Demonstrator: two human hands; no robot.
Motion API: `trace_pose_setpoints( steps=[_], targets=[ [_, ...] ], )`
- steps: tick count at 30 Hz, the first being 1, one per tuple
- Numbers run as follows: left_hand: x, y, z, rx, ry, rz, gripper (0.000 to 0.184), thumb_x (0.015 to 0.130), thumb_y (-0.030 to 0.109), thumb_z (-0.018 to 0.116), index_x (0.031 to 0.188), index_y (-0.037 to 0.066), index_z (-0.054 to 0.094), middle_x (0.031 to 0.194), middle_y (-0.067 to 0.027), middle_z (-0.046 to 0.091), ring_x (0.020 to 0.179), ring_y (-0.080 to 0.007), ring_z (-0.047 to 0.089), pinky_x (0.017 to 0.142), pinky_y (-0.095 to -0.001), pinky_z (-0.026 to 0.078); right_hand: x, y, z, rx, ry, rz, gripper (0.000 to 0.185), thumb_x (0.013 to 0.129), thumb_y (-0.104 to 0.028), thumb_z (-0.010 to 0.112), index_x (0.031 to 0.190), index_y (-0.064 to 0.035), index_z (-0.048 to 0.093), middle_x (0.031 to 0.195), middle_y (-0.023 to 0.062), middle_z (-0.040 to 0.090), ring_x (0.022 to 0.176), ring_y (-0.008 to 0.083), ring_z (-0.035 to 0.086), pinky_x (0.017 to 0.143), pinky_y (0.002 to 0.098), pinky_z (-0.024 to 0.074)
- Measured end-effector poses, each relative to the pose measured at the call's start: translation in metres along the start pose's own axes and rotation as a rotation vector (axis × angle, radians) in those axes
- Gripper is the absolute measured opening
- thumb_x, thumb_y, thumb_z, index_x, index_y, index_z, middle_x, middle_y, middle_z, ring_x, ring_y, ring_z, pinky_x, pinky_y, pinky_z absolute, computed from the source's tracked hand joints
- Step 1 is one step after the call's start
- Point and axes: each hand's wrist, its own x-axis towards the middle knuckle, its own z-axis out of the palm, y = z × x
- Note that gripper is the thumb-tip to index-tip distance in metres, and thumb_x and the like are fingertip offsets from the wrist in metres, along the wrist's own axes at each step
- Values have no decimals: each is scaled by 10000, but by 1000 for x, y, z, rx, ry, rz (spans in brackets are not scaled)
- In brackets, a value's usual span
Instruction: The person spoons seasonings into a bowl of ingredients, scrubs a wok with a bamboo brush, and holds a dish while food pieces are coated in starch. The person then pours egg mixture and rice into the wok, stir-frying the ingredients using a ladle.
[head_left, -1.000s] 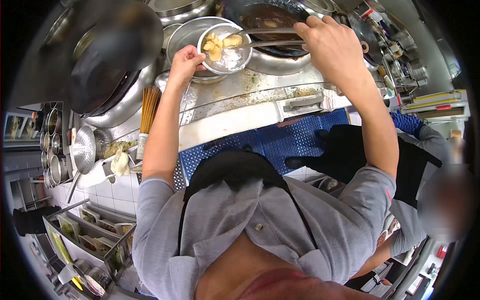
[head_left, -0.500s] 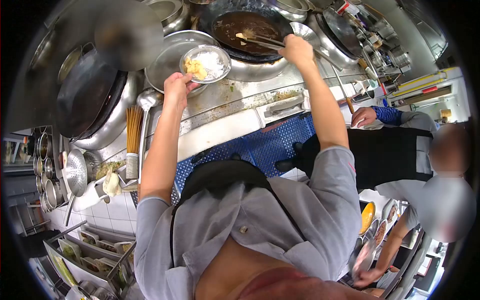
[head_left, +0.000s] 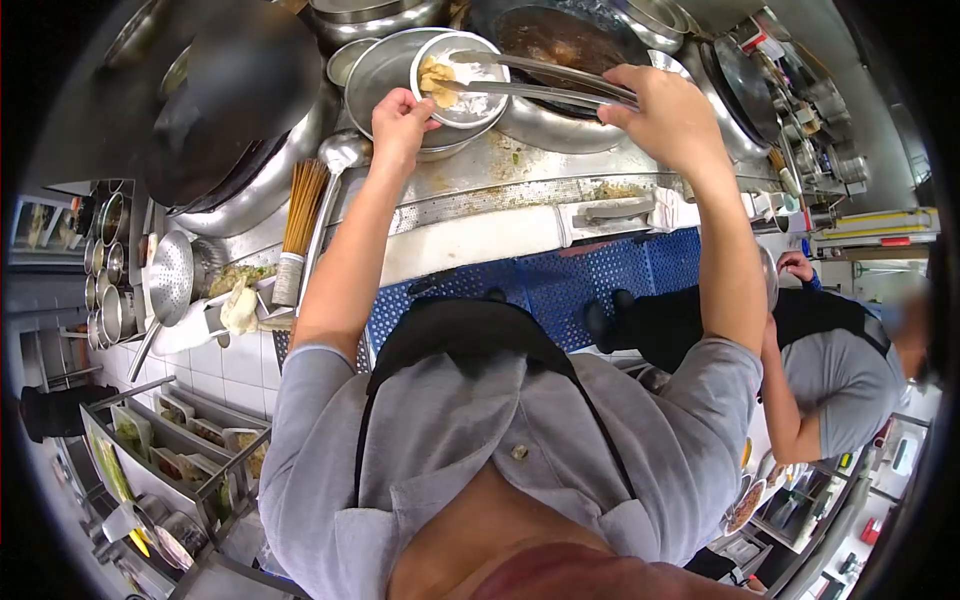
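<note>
Tongs (head_left: 565,74) just swung back from over the wok (head_left: 484,20) at 1 o'clock, right hand (head_left: 675,110) gripping them, tips at the pale pieces (head_left: 436,86) in the bowl (head_left: 478,120) near 12, so it's not emptied yet. Left hand (head_left: 402,125) is pinching its 8 o'clock edge.

Well back from the bare fingers (head_left: 396,101), short grey sleeves (head_left: 312,400) end near the elbows on a matching grey shirt (head_left: 450,440) with an open collar (head_left: 364,540) and round button (head_left: 519,452), beneath a black apron (head_left: 455,335) with thin dark straps (head_left: 603,436).
</note>
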Motion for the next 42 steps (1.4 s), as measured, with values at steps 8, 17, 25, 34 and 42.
trace_pose_setpoints(
  steps=[8, 17, 25, 34, 42],
  targets=[
    [-5, -2, 8, -19, -58, 59, 207, 846, 51, 641, 708, 48, 486, 714, -27, 558, 628, -84, 541, 564, -240, 525, 3, 13, -15, 47, -42, 73, 355, 739, -277, 730, 1046, -102, 696, 924, 163, 691, 898, 325, 657, 815, 416, 503],
    [-4, -5, 17, 42, -112, 86, 181, 839, 52, 646, 722, 48, 508, 704, -27, 565, 618, -81, 558, 555, -229, 515, -2, 23, 2, 12, 66, -11, 396, 736, -276, 727, 1101, -132, 674, 797, 159, 663, 798, 309, 652, 734, 400, 497],
    [-5, -5, 32, -92, -21, -133, 193, 844, 24, 631, 703, 50, 502, 727, -36, 569, 637, -108, 575, 573, -262, 555, -11, 30, 5, 80, 39, 100, 315, 760, -269, 712, 1043, -131, 708, 856, 172, 687, 861, 321, 665, 786, 417, 513],
    [-9, -3, 37, -270, 91, -315, 138, 871, -29, 571, 777, 25, 485, 813, -104, 574, 697, -210, 627, 615, -312, 588, 11, 109, 78, -65, 35, 449, 335, 756, -320, 705, 1017, -109, 695, 952, 174, 687, 921, 325, 661, 823, 406, 521],
    [-21, 9, 30, -282, 154, -305, 156, 867, -52, 557, 763, 37, 481, 852, -106, 583, 755, -210, 632, 651, -329, 601, 36, 104, 92, -79, -99, 460, 480, 801, -389, 675, 1128, -41, 626, 1049, 190, 663, 1009, 333, 629, 849, 430, 496]
  ],
)
